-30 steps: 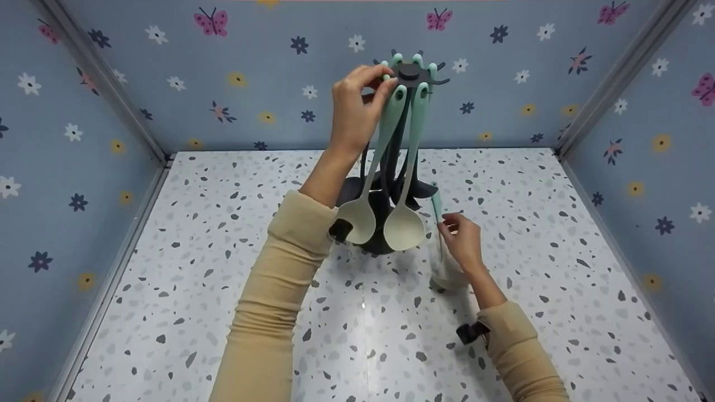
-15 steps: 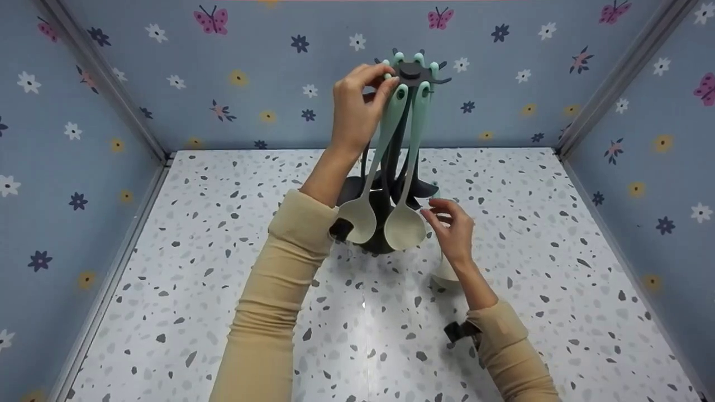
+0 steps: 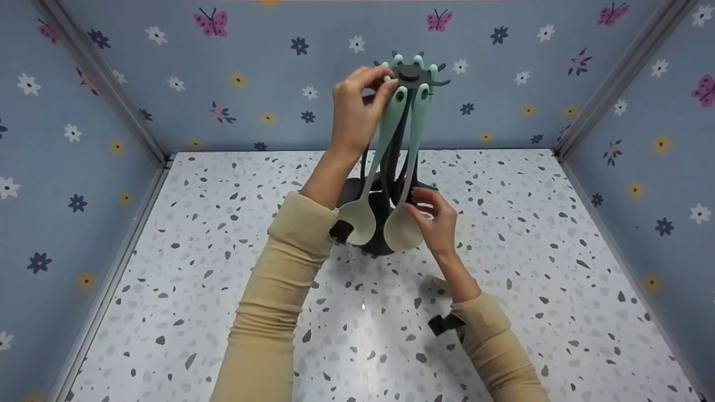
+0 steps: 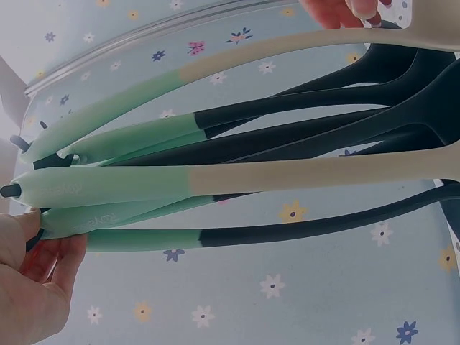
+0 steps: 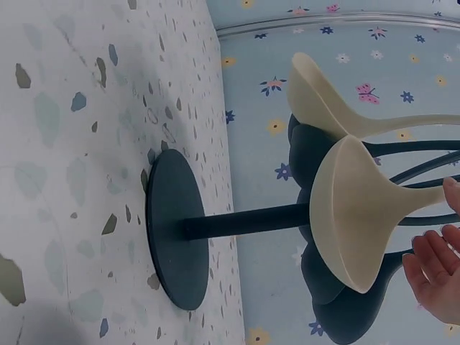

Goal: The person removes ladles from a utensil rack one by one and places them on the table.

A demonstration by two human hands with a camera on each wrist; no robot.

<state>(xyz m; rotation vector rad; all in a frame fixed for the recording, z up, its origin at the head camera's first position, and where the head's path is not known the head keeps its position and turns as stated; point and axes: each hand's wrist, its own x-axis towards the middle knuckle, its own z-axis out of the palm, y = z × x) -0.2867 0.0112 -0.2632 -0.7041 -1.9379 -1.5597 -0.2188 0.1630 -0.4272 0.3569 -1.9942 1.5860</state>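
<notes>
A dark utensil stand [image 3: 409, 74] holds several hanging kitchen utensils with mint-green handles. My left hand [image 3: 357, 109] pinches the stand's top at its left edge, beside the handle ends; in the left wrist view its fingertips [image 4: 70, 255] are at a hook. Two cream spoons face me, the left spoon [image 3: 360, 219] and the right spoon [image 3: 401, 229]. My right hand [image 3: 438, 220] is at the right spoon's neck. In the right wrist view its thumb overlaps the spoon's handle [image 5: 424, 195], and the fingers [image 5: 435, 262] extend below it, a gap between. Dark utensil heads [image 5: 352, 313] hang behind.
The stand's round base [image 5: 178, 230] rests on a white speckled table [image 3: 223, 335]. Behind my right wrist lies another cream-headed utensil [image 3: 439, 280], mostly hidden. Blue flowered panels [image 3: 251, 84] enclose the back and sides.
My right hand has let go of the loose mint-handled utensil and moved left to the right spoon's neck. My left hand has stayed at the stand's top.
</notes>
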